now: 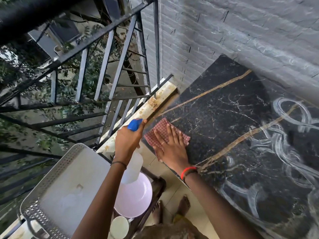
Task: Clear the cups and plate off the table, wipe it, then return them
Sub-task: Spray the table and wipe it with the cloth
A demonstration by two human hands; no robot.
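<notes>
Right hand (170,149) flat on cloth (161,131); left hand (127,140) grips spray bottle (133,163), half hidden.

Bare black marble table (233,118) streaked with wipe marks; pink plate (138,199) and white cup (119,227) below.

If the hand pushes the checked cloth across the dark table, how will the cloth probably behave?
The checked cloth looks thin and soft, so it is probably floppy and may bunch at its free corner. The right hand lies flat on it, which should keep it spread. The marble-patterned table looks smooth and smeared, so the cloth likely slides easily.
</notes>
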